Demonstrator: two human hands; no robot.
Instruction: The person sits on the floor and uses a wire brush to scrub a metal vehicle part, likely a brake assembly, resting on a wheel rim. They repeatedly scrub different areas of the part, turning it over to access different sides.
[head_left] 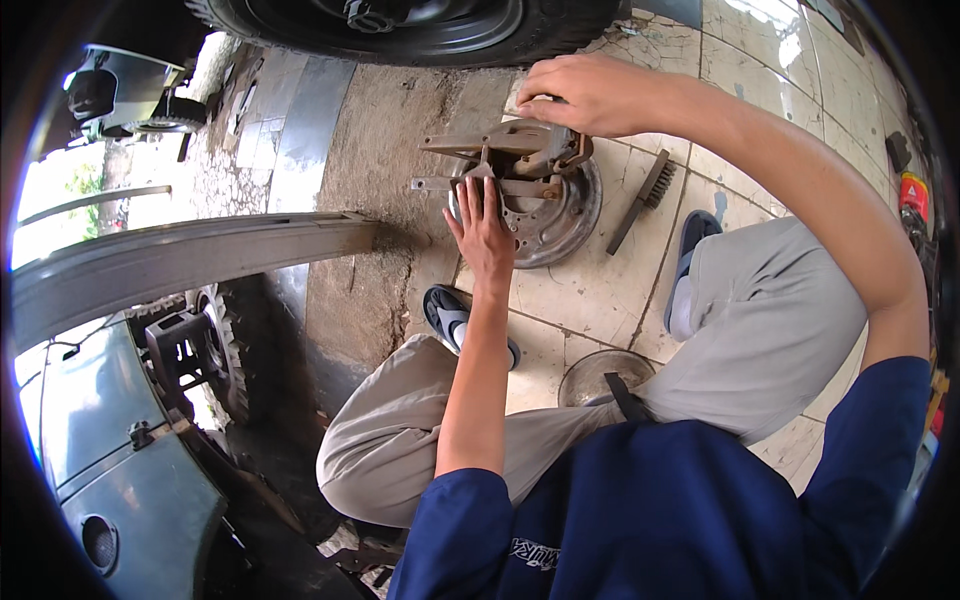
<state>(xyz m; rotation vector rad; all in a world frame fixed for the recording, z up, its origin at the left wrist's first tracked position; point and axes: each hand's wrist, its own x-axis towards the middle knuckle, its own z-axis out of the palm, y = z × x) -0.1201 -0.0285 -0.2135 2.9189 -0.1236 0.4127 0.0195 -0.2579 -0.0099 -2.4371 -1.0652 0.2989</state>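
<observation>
A worn round metal plate with holes (pixel 578 215), which looks like a brake part, lies on the floor before me. Rusty metal arms and a bracket (pixel 535 150) sit across its top. My left hand (pixel 485 228) rests with fingers stretched out over the near-left side of these arms. Just beyond its fingertips, a small flat pointed metal piece (pixel 484 165) shows. My right hand (pixel 590 95) is at the far side of the bracket, fingers curled over its end; a dark bit shows beneath them, but what they grip is hidden.
A wire brush (pixel 642 202) lies on the tiles right of the plate. A round metal dish (pixel 600 375) is between my legs. A large tyre (pixel 450 45) stands at the far side, a grey metal post (pixel 200 250) at left. A red can (pixel 914 192) stands far right.
</observation>
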